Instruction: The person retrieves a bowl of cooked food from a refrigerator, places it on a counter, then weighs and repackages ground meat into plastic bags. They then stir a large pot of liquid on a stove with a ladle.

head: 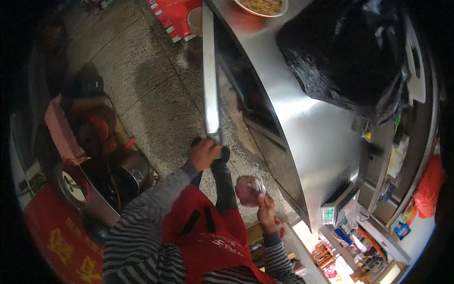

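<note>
My left hand [204, 155] is at the free end of a swung-out metal cabinet door [211, 78], its fingers curled over the corner. The door belongs to a stainless-steel counter [283, 106], whose dark interior shows through the gap behind it. My right hand [266, 213] pinches the top of a clear plastic bag [249, 191] with something reddish inside, perhaps meat. The bag hangs over the floor, apart from the counter front.
A black plastic sheet [340, 60] covers something on the counter, near a bowl of shredded food [262, 6]. A digital scale [330, 214] stands at the counter's near end. On the left, a box [65, 131] holds dark pots. A red crate [175, 17] is on the floor ahead.
</note>
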{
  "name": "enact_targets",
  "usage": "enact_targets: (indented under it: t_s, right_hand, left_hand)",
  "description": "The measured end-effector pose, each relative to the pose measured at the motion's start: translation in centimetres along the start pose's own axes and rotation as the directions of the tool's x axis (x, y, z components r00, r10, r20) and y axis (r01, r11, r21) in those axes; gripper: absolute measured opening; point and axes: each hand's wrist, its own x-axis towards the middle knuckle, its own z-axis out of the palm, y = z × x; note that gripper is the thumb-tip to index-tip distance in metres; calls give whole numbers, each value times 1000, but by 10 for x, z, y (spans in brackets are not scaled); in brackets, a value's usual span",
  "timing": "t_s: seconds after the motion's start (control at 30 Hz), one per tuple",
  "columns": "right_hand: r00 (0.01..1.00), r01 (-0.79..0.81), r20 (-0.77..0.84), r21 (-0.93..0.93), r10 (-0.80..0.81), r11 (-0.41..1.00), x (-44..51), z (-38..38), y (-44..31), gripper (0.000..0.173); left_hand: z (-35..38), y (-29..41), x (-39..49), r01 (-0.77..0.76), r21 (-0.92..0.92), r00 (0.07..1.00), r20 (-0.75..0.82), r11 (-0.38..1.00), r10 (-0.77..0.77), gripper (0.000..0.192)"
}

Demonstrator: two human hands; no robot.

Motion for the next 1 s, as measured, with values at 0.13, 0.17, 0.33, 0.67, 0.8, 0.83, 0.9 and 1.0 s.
enact_targets:
  t_s: [0.13,0.17,0.33,0.67,0.8,0.83,0.9,1.0]
  right_hand:
    - [989,94,135,-246,-62,965,97,31,6,50]
    - [983,136,163,-329,-85,935,126,41,10,49]
    - [976,182,172,-304,-134,935,284,91,38,42]
    - [962,256,60,-537,-266,804,601,103,90,42]
    - [962,259,78,-571,-262,779,669,99,101,42]
    - [962,257,78,-574,-261,777,680,100,104,42]
    - [963,253,74,-581,-259,774,694,105,111,42]
    - [961,251,63,-597,-268,762,701,110,114,42]
  left_hand:
    - [-105,-112,-49,263,-9,961,-89,965,-263,38]
    - [-130,-138,-55,297,9,944,-156,955,-292,39]
    - [-251,-220,-48,408,-31,733,-585,912,-348,46]
    - [-337,-238,-32,252,-15,765,-610,968,-209,49]
    - [-339,-253,-54,309,-30,727,-637,951,-256,55]
    - [-334,-258,-61,341,29,710,-663,940,-237,55]
    - [-328,-265,-72,394,109,663,-721,913,-201,58]
    - [-316,-265,-78,388,-47,591,-754,920,-288,57]
